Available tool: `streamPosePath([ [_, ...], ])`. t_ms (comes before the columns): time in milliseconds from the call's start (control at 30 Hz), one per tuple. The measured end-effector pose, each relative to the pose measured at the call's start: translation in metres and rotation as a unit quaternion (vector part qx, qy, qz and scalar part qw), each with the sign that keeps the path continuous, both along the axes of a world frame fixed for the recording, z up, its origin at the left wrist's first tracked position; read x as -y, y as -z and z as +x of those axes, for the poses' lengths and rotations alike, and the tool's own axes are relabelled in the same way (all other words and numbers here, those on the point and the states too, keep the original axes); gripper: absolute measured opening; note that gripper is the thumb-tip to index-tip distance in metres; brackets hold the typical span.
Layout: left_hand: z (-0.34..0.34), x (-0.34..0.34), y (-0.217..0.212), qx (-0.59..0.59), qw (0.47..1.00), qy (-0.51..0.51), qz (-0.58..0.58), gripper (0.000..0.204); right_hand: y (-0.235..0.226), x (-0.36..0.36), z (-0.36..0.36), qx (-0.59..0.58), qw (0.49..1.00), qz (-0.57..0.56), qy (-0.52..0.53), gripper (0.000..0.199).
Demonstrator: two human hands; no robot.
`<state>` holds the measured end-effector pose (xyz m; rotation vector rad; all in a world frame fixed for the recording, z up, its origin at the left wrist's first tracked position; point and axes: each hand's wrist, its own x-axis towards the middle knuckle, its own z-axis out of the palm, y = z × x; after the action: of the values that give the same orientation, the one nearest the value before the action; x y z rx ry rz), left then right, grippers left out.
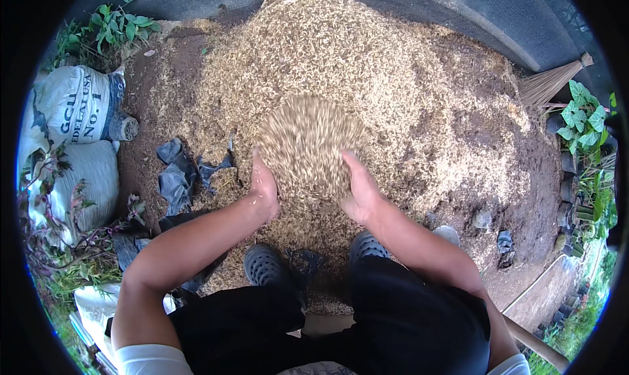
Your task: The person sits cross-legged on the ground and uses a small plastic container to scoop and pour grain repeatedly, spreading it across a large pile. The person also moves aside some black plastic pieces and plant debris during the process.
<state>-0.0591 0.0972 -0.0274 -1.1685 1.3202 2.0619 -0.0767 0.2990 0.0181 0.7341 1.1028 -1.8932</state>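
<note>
The person stands over a broad pile of pale husks (367,80) spread across the dark soil (517,198), both forearms reaching down and forward from the lower edge of the view. The left hand (264,188) and the right hand (357,188) face each other, palms turned inward and fingers held open and straight rather than curled. Between them sits a blurred, rounded mass of loose husks (306,145), touching both palms. Neither hand closes around it; they cup it from the two sides. The blur suggests the mass is in motion, though the view cannot settle whether it is rising or falling.

Below the hands, two dark perforated clogs (264,265) stand on the near edge of the pile, and the black trousers (406,316) fill the lower middle of the view.

To the left of the pile, torn pieces of black plastic sheet (175,178) lie on the soil near the left hand. Further left, two filled white sacks (72,106) rest one in front of the other among green weeds (118,27). At the upper right, a straw broom (550,83) lies at the edge of the pile, just beside leafy plants (583,119). A dark curved tarpaulin (511,14) borders the far side of the pile.
</note>
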Motion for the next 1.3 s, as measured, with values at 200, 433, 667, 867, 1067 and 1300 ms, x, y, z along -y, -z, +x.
streamPosePath([
  [200, -0.054, -0.022, -0.094, -0.121, 0.992, 0.027, 0.003, 0.076, -0.056, 0.008, -0.053, -0.185, 0.978, -0.04, 0.093, 0.091],
  [433, -0.043, 0.006, -0.164, -0.133, 0.936, 0.283, -0.161, 0.074, -0.079, -0.027, -0.029, -0.313, 0.935, 0.164, -0.041, 0.066],
  [667, -0.017, 0.053, -0.211, -0.183, 0.531, 0.635, -0.531, 0.027, -0.041, -0.104, -0.022, -0.549, 0.628, 0.491, -0.249, 0.062],
  [867, 0.009, 0.049, -0.144, -0.222, 0.536, 0.43, -0.692, 0.034, 0.021, -0.176, 0.006, -0.628, 0.49, 0.544, -0.261, 0.066],
  [1067, 0.125, -0.012, 0.007, -0.12, 0.72, 0.425, -0.534, 0.074, 0.095, -0.248, 0.094, -0.544, 0.49, 0.548, -0.405, 0.093],
  [1300, 0.178, -0.017, 0.026, -0.092, 0.609, 0.582, -0.53, 0.097, 0.065, -0.283, 0.195, -0.294, 0.653, 0.656, -0.24, 0.101],
])
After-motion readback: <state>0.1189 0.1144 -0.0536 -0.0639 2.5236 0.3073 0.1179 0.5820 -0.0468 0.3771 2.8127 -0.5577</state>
